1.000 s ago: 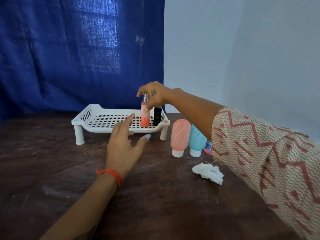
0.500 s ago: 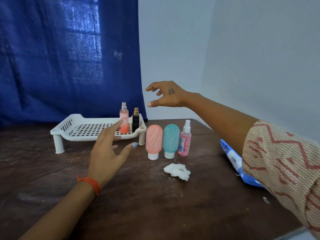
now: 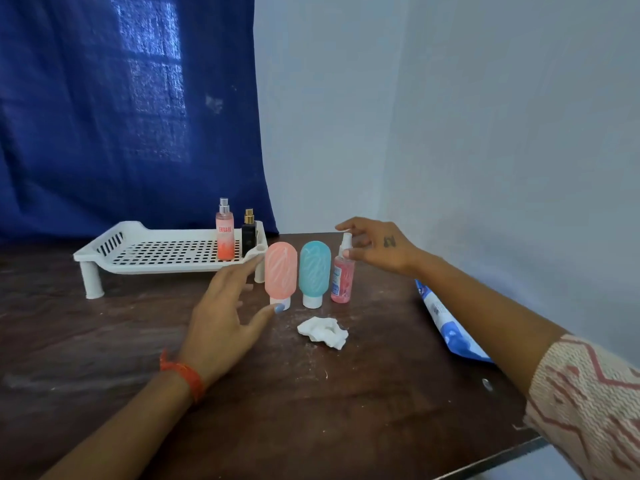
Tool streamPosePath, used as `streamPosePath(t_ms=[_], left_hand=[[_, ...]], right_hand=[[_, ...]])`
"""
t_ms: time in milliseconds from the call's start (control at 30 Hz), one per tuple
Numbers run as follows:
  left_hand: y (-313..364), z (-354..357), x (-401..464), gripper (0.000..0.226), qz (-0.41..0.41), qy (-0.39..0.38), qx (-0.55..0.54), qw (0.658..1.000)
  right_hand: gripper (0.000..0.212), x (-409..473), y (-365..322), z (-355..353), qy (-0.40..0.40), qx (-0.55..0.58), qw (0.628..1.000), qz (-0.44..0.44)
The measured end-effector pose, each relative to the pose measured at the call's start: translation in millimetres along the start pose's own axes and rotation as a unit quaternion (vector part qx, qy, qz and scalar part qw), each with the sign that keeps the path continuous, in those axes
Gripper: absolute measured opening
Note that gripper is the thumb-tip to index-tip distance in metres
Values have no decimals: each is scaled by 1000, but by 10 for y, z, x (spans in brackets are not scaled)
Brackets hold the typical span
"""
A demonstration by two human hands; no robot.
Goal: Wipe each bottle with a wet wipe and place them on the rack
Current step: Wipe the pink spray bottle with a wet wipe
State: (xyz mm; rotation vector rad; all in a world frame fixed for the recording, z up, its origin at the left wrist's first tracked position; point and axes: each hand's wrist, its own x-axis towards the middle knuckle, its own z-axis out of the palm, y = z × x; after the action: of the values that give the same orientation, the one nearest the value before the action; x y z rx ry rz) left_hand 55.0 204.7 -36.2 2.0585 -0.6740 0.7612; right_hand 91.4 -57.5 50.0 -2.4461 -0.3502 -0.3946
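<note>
The right hand [image 3: 384, 245] has dropped, its grip around the pink spray bottle [image 3: 342, 280].

Right hand [image 3: 384, 247] at pink spray bottle [image 3: 343, 275], left hand [image 3: 221, 317] open near pink tube [image 3: 280, 271], crumpled wipe [image 3: 323, 332]

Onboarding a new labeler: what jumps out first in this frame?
Three bottles stand in a row mid-table: a pink squeeze bottle, a teal squeeze bottle and a pink spray bottle, with the right hand reaching over the sprayer's top. Behind them on the left, a white rack holds two upright bottles at its right end. The open left hand hovers beside the pink squeeze bottle, and a crumpled wipe lies in front.
</note>
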Motion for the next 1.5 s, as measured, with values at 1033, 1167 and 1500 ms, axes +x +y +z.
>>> streamPosePath(t_ms=[1033,1167,1500], left_hand=[[64,-93,38,49,34,16,-57,998],[96,-105,57,43,43,37,-70,996],[197,-90,91,32,23,14,-136,990]], right_hand=[[31,-468,-843,394,27,25,992,-123],[36,-494,-843,541,16,27,991,-130],[35,-569,-928,576,-10,105,987,-123]])
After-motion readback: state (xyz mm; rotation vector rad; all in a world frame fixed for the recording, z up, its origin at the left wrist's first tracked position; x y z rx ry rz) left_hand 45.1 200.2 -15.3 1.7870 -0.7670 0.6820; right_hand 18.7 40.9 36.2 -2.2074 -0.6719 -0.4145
